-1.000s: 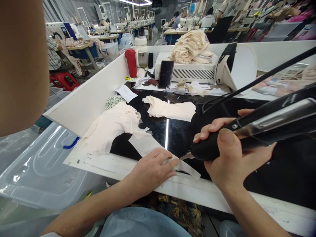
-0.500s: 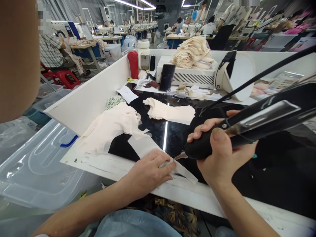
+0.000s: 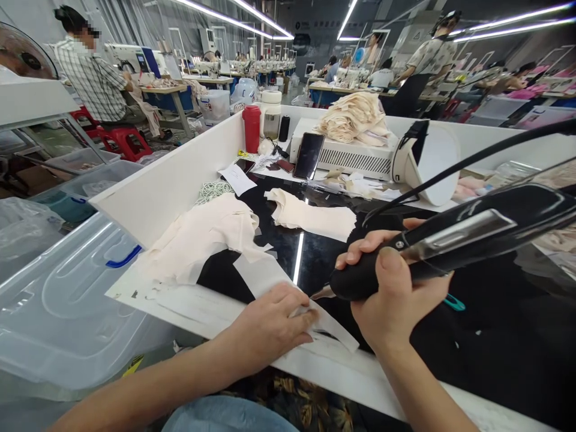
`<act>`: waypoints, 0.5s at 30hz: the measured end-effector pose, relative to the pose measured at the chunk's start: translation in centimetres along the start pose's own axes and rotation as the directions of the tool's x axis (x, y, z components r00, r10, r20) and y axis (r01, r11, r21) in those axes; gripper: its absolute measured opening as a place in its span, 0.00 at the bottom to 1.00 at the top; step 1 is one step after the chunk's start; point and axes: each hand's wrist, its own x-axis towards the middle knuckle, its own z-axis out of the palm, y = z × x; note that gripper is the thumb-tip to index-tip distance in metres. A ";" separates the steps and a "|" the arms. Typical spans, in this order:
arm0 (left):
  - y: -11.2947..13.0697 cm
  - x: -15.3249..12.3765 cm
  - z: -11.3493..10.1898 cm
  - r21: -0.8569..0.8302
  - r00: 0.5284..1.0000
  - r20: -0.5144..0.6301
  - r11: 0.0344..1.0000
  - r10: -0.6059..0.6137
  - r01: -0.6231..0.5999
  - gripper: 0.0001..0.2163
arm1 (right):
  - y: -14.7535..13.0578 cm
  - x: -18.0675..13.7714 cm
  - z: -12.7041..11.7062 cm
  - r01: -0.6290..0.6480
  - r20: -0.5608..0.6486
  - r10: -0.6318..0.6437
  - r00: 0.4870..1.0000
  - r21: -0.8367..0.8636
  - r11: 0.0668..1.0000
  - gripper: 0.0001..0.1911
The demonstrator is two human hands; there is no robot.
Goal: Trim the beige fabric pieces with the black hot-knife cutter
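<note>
My left hand [image 3: 279, 318] presses a white strip [image 3: 258, 273] down at the table's front edge, fingers curled and close together on it. The strip runs from a heap of cream fabric pieces [image 3: 211, 231] to a free end right of my fingers. My right hand [image 3: 391, 288] is wrapped around a black corded handheld tool [image 3: 477, 231] with a long metal lever. The tool's thin metal tip [image 3: 323, 293] meets or nearly meets the strip beside my left fingertips; contact cannot be made out. A short stack of cream pieces [image 3: 315, 216] lies farther back on the black tabletop [image 3: 495, 360].
Behind stand a red bottle [image 3: 252, 129], a phone [image 3: 308, 155] and a white box [image 3: 355, 161] under piled fabric [image 3: 353, 120]. A white round-mouthed device [image 3: 434, 165] is right of it. A lidded clear bin [image 3: 76, 300] stands left. Another person [image 3: 92, 78] sits beyond.
The view has shifted, and a large blurred skin-toned shape at the left edge is gone. A teal clip shows more fully beside my right hand. Both hands keep nearly the same place.
</note>
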 end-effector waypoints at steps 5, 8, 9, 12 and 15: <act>0.4 0.2 0.2 -0.018 1.000 0.008 1.000 -0.005 0.005 0.17 | -0.2 0.0 -0.2 -0.017 -0.007 0.017 1.000 -0.030 0.999 0.24; 0.4 0.3 0.3 -0.015 1.000 -0.003 1.000 -0.003 0.003 0.18 | -0.3 0.0 -0.2 -0.026 -0.018 0.025 1.000 -0.038 0.999 0.24; 0.4 0.3 0.3 -0.013 1.000 -0.004 1.000 -0.002 0.002 0.18 | -0.3 0.0 -0.2 -0.027 -0.014 0.027 1.000 -0.035 0.999 0.24; 0.2 0.1 0.2 -0.003 1.000 0.008 1.000 -0.003 0.003 0.18 | -0.3 0.1 -0.2 -0.032 -0.005 0.032 0.999 -0.012 0.999 0.26; -0.1 -0.2 -0.1 0.008 1.000 0.021 1.000 -0.001 0.001 0.18 | -0.5 0.3 -0.3 -0.029 -0.040 0.028 0.999 -0.015 0.999 0.27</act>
